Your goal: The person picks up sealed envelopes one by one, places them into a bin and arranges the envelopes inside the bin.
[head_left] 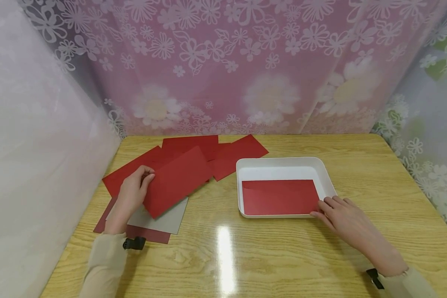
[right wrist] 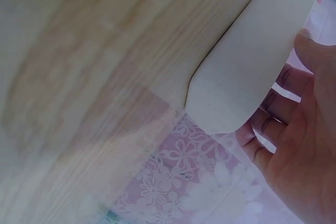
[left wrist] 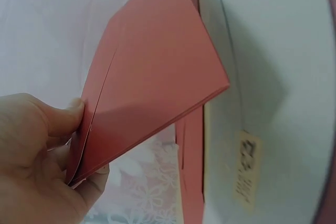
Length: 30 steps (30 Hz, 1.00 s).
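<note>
On the left, my left hand (head_left: 132, 190) pinches a red envelope (head_left: 182, 178) by its near left edge, thumb on one face. It is raised and tilted above the other envelopes, and its flap seam shows in the left wrist view. A white tray (head_left: 279, 162) stands right of the middle, with another red envelope (head_left: 281, 198) lying along its front side. My right hand (head_left: 344, 219) grips the tray's front right corner. In the right wrist view, the thumb and fingertips (right wrist: 247, 135) meet the tray's rim, and the fingers' far sides are hidden.
Several red envelopes (head_left: 240, 157) lie overlapping at the back left; one reaches behind the tray's back left corner. Beneath the raised envelope lie a grey envelope (head_left: 167, 219) and a dark red one (head_left: 149, 234). Floral curtains (head_left: 223, 82) surround the wooden table (head_left: 193, 265) on three sides.
</note>
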Tool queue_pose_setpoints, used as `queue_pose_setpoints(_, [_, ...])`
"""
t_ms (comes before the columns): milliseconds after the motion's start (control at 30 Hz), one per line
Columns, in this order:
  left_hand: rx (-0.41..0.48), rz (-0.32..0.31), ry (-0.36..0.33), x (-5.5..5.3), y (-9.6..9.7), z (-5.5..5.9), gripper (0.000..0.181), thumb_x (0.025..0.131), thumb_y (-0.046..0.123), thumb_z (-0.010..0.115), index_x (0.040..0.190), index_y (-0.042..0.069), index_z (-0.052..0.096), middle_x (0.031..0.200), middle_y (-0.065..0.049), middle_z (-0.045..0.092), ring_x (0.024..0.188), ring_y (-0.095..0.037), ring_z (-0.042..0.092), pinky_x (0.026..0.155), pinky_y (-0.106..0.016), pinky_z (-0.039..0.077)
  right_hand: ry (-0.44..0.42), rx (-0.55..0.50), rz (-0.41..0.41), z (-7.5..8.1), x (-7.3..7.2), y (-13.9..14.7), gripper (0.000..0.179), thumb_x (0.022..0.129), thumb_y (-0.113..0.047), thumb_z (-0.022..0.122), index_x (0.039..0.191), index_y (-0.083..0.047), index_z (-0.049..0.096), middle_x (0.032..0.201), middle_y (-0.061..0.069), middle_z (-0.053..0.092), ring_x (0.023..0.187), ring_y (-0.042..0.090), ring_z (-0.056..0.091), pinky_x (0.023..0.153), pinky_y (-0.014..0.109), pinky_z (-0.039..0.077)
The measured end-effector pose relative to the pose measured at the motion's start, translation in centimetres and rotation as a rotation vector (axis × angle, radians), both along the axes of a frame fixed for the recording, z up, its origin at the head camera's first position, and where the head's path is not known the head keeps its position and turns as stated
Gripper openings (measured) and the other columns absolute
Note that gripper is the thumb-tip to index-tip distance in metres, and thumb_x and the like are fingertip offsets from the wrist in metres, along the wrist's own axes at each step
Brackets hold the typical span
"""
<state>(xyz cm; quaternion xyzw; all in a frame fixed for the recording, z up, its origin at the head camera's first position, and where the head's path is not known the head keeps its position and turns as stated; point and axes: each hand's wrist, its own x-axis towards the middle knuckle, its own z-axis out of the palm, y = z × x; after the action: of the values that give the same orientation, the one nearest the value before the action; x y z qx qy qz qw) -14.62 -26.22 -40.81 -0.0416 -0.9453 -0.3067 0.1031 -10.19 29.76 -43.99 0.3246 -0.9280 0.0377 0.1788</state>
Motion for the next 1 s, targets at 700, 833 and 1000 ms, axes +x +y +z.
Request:
queue_pose_setpoints(700, [0.053,-0.077,0.083,-3.3,5.4,2.8,0.019,0.104,0.015,0.058,0.118,0.002,0.061,0.107,-0.017,0.067,0.088,-0.031,0.061,0.074,-0.044,0.049,-0.015,0.015,-0.014,0.1,0.0,0.0,0.026,0.089,-0.028,0.074,0.079,-0.019,0.052,0.075,-0.009,0.042,0.07,0.012,0.043,0.063,0.032,0.038])
queue_pose_setpoints(833, [0.078,-0.106,0.093,-4.0,7.1,3.3,0.019,0.104,0.015,0.058,0.119,0.002,0.061,0.109,-0.016,0.067,0.09,-0.031,0.062,0.075,-0.045,0.05,-0.014,0.014,-0.013,0.1,0.0,0.0,0.026,0.09,-0.029,0.073,0.079,-0.019,0.052,0.075,-0.009,0.042,0.07,0.012,0.043,0.063,0.032,0.038])
queue_pose_setpoints(1000, [0.081,-0.162,0.123,-4.8,9.3,3.6,0.019,0.103,0.015,0.059,0.118,0.002,0.061,0.109,-0.014,0.067,0.09,-0.028,0.063,0.077,-0.043,0.051,-0.016,0.013,-0.014,0.1,0.0,0.0,0.026,0.092,-0.03,0.071,0.079,-0.019,0.052,0.074,-0.009,0.041,0.07,0.012,0.042,0.063,0.032,0.037])
